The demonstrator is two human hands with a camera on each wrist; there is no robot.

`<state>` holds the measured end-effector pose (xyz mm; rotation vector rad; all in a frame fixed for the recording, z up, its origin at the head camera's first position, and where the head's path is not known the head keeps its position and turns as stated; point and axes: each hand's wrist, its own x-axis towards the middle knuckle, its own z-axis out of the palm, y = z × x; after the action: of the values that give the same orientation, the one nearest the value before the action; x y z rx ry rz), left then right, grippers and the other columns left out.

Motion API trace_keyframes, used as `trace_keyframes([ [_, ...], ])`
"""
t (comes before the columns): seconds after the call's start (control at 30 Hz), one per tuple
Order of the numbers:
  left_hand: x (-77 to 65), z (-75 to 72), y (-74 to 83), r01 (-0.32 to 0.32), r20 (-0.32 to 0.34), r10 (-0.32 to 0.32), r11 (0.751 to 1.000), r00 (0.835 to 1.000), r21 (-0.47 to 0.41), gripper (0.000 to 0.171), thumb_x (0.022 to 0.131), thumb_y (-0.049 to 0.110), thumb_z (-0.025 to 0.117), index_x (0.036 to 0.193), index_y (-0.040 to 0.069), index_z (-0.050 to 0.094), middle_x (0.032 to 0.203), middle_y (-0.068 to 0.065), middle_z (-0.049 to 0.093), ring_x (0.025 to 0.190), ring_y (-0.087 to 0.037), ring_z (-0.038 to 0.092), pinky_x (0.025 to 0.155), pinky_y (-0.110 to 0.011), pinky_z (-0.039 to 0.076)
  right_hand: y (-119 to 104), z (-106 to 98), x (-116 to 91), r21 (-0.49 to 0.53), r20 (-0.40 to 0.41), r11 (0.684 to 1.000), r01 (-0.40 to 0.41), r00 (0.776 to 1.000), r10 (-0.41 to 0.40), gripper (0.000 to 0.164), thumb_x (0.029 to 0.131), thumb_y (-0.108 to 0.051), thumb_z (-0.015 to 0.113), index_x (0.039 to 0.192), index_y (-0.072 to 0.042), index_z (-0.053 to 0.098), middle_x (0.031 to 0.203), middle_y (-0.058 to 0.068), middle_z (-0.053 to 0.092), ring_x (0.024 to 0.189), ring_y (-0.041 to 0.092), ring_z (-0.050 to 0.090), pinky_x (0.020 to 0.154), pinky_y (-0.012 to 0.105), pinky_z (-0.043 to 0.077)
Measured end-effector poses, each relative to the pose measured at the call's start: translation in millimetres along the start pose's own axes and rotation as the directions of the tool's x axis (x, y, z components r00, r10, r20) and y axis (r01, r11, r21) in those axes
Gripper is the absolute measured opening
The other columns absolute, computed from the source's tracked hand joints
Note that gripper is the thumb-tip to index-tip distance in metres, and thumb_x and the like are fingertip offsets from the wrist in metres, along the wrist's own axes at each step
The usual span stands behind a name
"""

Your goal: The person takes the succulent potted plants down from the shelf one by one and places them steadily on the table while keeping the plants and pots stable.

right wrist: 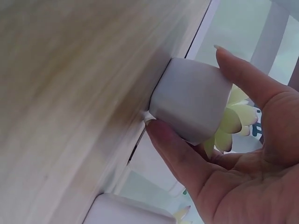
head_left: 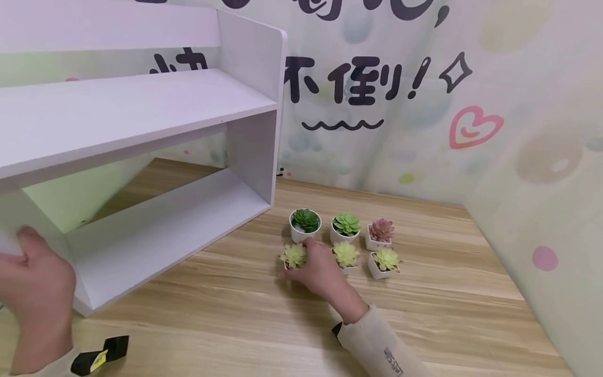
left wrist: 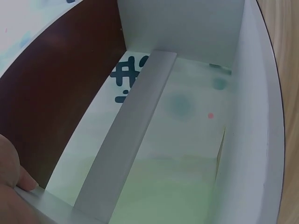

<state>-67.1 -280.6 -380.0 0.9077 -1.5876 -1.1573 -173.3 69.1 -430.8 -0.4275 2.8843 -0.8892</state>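
My right hand [head_left: 325, 272] pinches a small potted succulent [head_left: 293, 255], pale yellow-green in a white square pot, at the front left of a group on the table. Seen from the right wrist, thumb and fingers lie on opposite sides of the white pot [right wrist: 189, 100], whose base is right at the wooden surface. Meanwhile my left hand [head_left: 42, 288] grips the front edge of the left side panel of a white two-tier shelf [head_left: 165, 235]. In the left wrist view, part of that hand [left wrist: 14, 182] shows at the panel's edge.
Behind the held plant is a dark green succulent [head_left: 305, 221] in a round pot. To the right stand a green one [head_left: 346, 224], a reddish one [head_left: 381, 230] and two yellow-green ones, the nearer-left [head_left: 346, 255] and the far-right [head_left: 386, 260]. A patterned wall covering [head_left: 410, 157] borders the table.
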Motion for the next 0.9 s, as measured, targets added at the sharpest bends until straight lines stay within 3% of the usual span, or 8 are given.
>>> trace_keyframes([
  [0.07, 0.0, -0.6, 0.3, -0.006, -0.003, 0.006, 1.000, 1.000, 0.013, 0.051, 0.105, 0.030, 0.039, 0.153, 0.015, 0.035, 0.133, 0.013, 0.044, 0.116, 0.001, 0.044, 0.105, -0.016, 0.033, -0.6, -0.1, 0.3, 0.003, 0.002, 1.000, 0.001, 1.000, -0.001, 0.077, 0.070, -0.035, 0.093, 0.126, 0.004, 0.058, 0.118, 0.019, 0.068, 0.106, 0.029, 0.064, 0.091, 0.044, 0.055],
  [0.27, 0.0, -3.1, -0.9, 0.048, 0.004, -0.048, 0.998, 0.999, 0.028, 0.048, 0.104, 0.031, 0.039, 0.148, 0.011, 0.041, 0.104, 0.023, 0.039, 0.097, 0.006, 0.040, 0.092, -0.014, 0.030, -1.4, -1.1, -2.2, 0.010, 0.017, 1.000, 0.005, 1.000, -0.006, 0.091, 0.072, -0.035, 0.092, 0.142, 0.002, 0.046, 0.124, 0.022, 0.067, 0.112, 0.031, 0.065, 0.096, 0.046, 0.055],
  [0.4, -1.0, -2.7, -0.6, 0.032, 0.002, -0.032, 0.999, 0.999, 0.033, 0.048, 0.104, 0.030, 0.040, 0.148, 0.011, 0.041, 0.100, 0.026, 0.035, 0.094, 0.008, 0.038, 0.090, -0.014, 0.030, -0.4, -4.8, -6.3, 0.038, 0.008, 0.998, 0.053, 0.999, -0.054, 0.100, 0.073, -0.036, 0.091, 0.150, -0.004, 0.036, 0.128, 0.024, 0.065, 0.116, 0.032, 0.064, 0.099, 0.047, 0.054],
  [0.53, -2.2, -1.2, 1.8, 0.015, 0.012, -0.015, 1.000, 1.000, 0.023, 0.049, 0.104, 0.030, 0.039, 0.151, 0.014, 0.037, 0.115, 0.022, 0.042, 0.103, 0.006, 0.041, 0.097, -0.015, 0.033, 0.7, -13.4, -12.8, 0.099, -0.008, 0.992, 0.083, 0.997, -0.083, 0.097, 0.073, -0.037, 0.091, 0.150, -0.009, 0.038, 0.131, 0.022, 0.064, 0.119, 0.033, 0.064, 0.099, 0.048, 0.054],
  [0.67, -1.8, -0.5, 2.3, -0.004, 0.051, 0.005, 1.000, 0.999, -0.006, 0.053, 0.105, 0.028, 0.038, 0.156, 0.017, 0.029, 0.141, 0.010, 0.043, 0.125, -0.003, 0.041, 0.113, -0.019, 0.030, 1.4, -24.2, -19.9, 0.113, 0.006, 0.991, 0.069, 0.998, -0.070, 0.093, 0.076, -0.040, 0.089, 0.151, -0.011, 0.041, 0.137, 0.020, 0.062, 0.120, 0.036, 0.063, 0.098, 0.050, 0.054],
  [0.77, 0.8, -2.9, -0.9, 0.011, 0.098, -0.011, 1.000, 0.995, 0.008, 0.056, 0.104, 0.029, 0.039, 0.158, 0.022, 0.024, 0.152, 0.006, 0.037, 0.135, -0.006, 0.036, 0.119, -0.022, 0.025, 2.9, -31.9, -24.0, 0.081, 0.008, 0.994, 0.070, 0.997, -0.071, 0.089, 0.077, -0.043, 0.087, 0.148, -0.008, 0.047, 0.137, 0.020, 0.062, 0.119, 0.038, 0.064, 0.097, 0.051, 0.055],
  [0.9, 3.6, -11.9, -13.4, 0.095, 0.191, -0.106, 0.993, 0.976, 0.069, 0.062, 0.102, 0.029, 0.043, 0.159, 0.035, 0.017, 0.152, 0.010, 0.033, 0.139, -0.007, 0.034, 0.122, -0.025, 0.024, 6.6, -41.9, -30.3, 0.048, -0.016, 0.994, 0.099, 0.995, -0.098, 0.085, 0.076, -0.044, 0.087, 0.143, -0.005, 0.053, 0.138, 0.017, 0.063, 0.118, 0.039, 0.065, 0.097, 0.050, 0.055],
])
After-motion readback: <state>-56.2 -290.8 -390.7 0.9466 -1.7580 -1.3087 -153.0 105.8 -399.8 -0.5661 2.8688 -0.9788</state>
